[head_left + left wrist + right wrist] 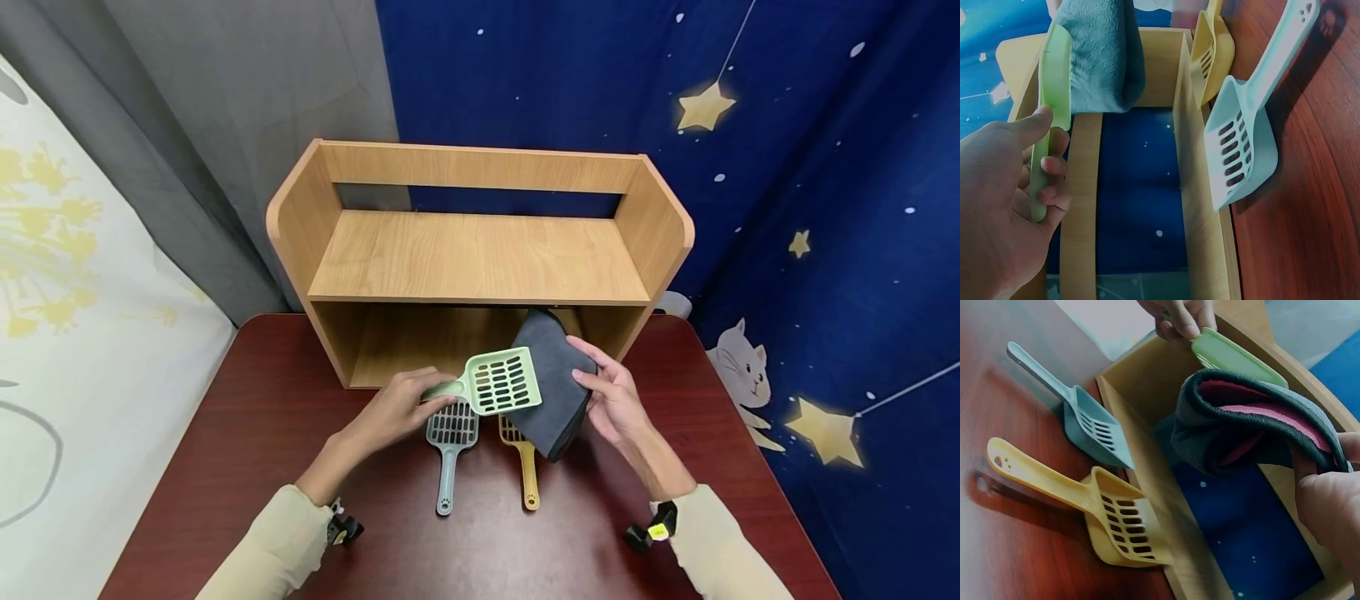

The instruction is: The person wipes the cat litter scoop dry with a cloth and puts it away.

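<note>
Can see the left, right and back edges of the bench, with broad room from the blue scoop across to the left edge, and much the same from the yellow scoop to the right edge. Can see further room between the ends of the two handles and the near side. Find a wooden shelf at the middle of the back edge, with open space along the upper board and in the left part of the lower compartment. See a green scoop raised in front of the shelf, over the head of the blue scoop, gripped at the handle by the thumb and curled fingers of the left hand. See a folded grey cloth just beside it toward the right edge, above the yellow scoop, pinched between the thumb and fingers of the right hand. Cannot tell contact from a narrow gap between cloth and green scoop. Count three scoops: one held, two lying side by side with handles toward the near side. Count one cloth, one shelf with two levels, two hands.
</note>
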`<state>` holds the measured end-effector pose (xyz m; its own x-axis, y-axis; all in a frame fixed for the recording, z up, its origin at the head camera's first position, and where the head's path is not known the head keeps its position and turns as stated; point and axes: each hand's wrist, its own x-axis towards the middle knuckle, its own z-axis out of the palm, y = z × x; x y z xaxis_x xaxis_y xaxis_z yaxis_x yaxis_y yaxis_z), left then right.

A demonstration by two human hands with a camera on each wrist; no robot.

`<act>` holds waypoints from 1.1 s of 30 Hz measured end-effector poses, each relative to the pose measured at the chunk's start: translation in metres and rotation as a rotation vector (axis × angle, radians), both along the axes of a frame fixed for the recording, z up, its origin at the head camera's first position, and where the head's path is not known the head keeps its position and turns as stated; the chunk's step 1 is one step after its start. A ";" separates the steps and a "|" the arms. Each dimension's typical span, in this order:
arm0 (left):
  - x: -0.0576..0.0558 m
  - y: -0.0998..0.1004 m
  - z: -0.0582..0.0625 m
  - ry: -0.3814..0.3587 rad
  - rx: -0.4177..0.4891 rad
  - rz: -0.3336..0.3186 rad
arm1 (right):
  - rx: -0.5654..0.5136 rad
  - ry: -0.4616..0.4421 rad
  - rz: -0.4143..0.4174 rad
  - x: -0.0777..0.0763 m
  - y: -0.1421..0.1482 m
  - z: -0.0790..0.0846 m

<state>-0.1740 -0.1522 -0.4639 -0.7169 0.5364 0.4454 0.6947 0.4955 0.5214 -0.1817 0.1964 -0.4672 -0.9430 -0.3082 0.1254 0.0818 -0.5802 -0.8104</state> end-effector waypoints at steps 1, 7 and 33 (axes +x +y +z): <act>0.000 0.000 0.000 0.002 -0.003 -0.002 | 0.001 -0.010 -0.003 -0.001 0.000 0.000; 0.001 0.003 -0.004 0.010 0.001 0.005 | -0.014 -0.083 -0.045 -0.002 -0.014 -0.010; 0.000 -0.006 -0.005 0.035 -0.019 0.028 | 0.131 0.095 -0.081 0.005 0.006 0.014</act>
